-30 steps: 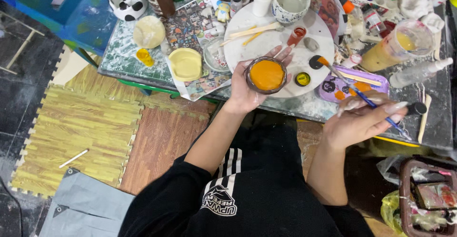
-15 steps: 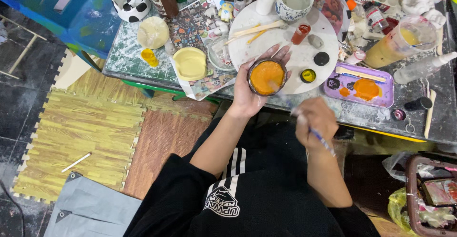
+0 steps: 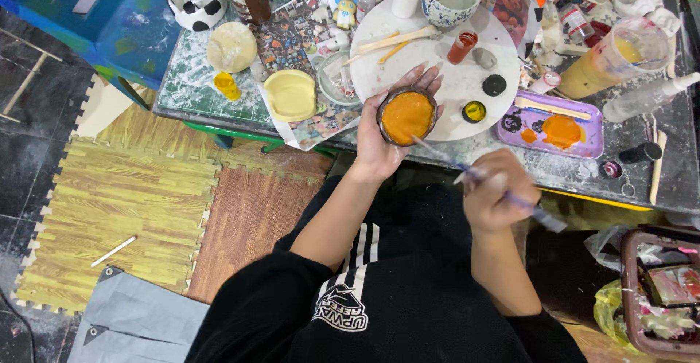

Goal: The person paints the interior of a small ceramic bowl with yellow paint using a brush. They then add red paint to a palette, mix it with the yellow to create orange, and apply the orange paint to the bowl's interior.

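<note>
Ideally the left hand [image 3: 379, 141], fingers cupped under the small orange-coated bowl [image 3: 407, 116] above the bench [image 3: 656, 181] edge, holds it level while the right hand [image 3: 494, 199], fingers closed on the brush [image 3: 481, 181], strokes lightly inside.

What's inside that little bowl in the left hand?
The bowl on the left hand is coated orange inside. A brush held by the right hand reaches its rim. The bowl's underside is hidden by the palm.
</note>
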